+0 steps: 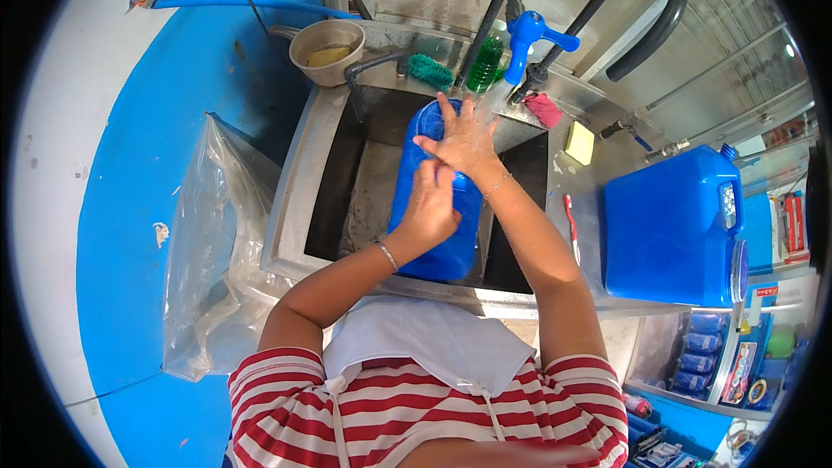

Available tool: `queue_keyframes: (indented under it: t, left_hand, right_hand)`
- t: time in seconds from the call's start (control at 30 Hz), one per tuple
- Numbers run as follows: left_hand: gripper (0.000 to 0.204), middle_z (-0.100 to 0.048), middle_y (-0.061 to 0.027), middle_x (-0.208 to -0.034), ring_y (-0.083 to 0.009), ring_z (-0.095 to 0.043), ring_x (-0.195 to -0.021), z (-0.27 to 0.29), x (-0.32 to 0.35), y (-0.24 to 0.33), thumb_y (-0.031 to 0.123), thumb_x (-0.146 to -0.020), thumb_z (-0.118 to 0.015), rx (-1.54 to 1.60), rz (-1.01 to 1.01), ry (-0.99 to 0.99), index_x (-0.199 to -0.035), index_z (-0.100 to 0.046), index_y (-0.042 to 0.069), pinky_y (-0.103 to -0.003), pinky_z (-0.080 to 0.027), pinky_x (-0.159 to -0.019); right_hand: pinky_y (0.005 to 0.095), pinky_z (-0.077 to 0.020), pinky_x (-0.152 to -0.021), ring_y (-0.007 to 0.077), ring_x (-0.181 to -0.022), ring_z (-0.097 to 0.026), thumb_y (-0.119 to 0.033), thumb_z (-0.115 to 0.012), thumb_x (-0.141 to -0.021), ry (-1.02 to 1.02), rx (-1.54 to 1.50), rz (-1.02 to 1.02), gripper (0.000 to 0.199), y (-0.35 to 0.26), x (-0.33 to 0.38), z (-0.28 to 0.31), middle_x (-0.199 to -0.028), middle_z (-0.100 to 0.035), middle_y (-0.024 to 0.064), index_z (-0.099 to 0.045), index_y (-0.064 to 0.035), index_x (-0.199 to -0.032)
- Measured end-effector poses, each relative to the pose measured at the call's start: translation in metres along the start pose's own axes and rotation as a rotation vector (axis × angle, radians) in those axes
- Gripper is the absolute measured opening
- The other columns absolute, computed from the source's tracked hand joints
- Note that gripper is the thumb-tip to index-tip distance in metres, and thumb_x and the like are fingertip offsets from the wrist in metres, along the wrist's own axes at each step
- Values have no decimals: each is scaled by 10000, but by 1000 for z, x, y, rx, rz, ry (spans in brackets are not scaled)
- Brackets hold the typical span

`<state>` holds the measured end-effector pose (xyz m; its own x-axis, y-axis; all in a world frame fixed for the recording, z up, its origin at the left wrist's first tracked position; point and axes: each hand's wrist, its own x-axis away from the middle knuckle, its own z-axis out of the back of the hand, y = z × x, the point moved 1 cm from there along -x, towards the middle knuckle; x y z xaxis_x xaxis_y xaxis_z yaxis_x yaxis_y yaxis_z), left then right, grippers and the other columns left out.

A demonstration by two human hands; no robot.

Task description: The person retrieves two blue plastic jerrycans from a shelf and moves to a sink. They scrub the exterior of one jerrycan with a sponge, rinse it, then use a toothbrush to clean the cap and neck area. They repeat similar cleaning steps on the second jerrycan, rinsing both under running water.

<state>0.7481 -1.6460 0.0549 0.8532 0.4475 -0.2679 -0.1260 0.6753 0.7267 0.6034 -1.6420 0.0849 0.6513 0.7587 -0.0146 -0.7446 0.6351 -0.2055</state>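
A blue plastic jug (pixel 438 247) lies in the metal sink (pixel 290 208) beneath both hands. My right hand (pixel 466 140) is spread over its far end with the fingers apart, next to water running from the faucet (pixel 525 39) with a blue lever. My left hand (pixel 426 208) is curled closed against the jug's upper side, just nearer than the right hand. Whatever its fingers may hold is hidden.
A second blue jug (pixel 667 225) stands on the right counter, near a red toothbrush (pixel 571 221), a yellow sponge (pixel 580 144) and a pink cloth (pixel 543 110). Behind the sink are a green bottle (pixel 485 65), a green scrubber (pixel 430 72) and a beige dipper (pixel 328 48). A clear plastic bag (pixel 208 269) hangs left.
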Motion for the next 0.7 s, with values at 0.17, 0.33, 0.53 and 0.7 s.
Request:
queue_keyframes:
  t: [0.17, 0.33, 0.53, 0.7]
  left_hand:
    - [559, -574, -313, -1085, -493, -596, -965, 31, -12, -29, 189, -773, -735, -89, 288, -194, -1187, -471, -77, -494, -499, -853]
    - [564, -649, -306, -962, -460, -626, -944, 52, -34, -43, 331, -847, -710, -198, 109, -393, -1200, -500, -56, -501, -491, -841]
    - [457, -658, -270, -935, -447, -622, -932, 45, -49, -37, 315, -847, -696, -223, -91, -506, -1122, -516, -2, -525, -482, -815]
    - [381, -658, -236, -870, -438, -628, -880, 33, -70, -29, 333, -843, -680, -299, -305, -675, -1045, -549, 38, -535, -490, -776]
  right_hand:
    - [737, -191, -1053, 503, -1404, -223, -641, -661, -747, -28, 184, -24, 959, -15, 12, 6, -1494, -284, 303, -269, -263, -1537]
    - [671, -305, -1014, 559, -1348, -257, -565, -729, -704, -25, 134, -60, 910, -11, 15, 9, -1432, -261, 414, -362, -310, -1496]
    - [628, -344, -986, 555, -1298, -316, -487, -747, -656, 27, 95, 94, 832, 37, 42, 22, -1370, -320, 418, -460, -365, -1428]
    - [631, -314, -1019, 424, -1275, -426, -316, -750, -637, -193, -12, 572, 491, 97, 74, 50, -1371, -410, 265, -685, -293, -1123]
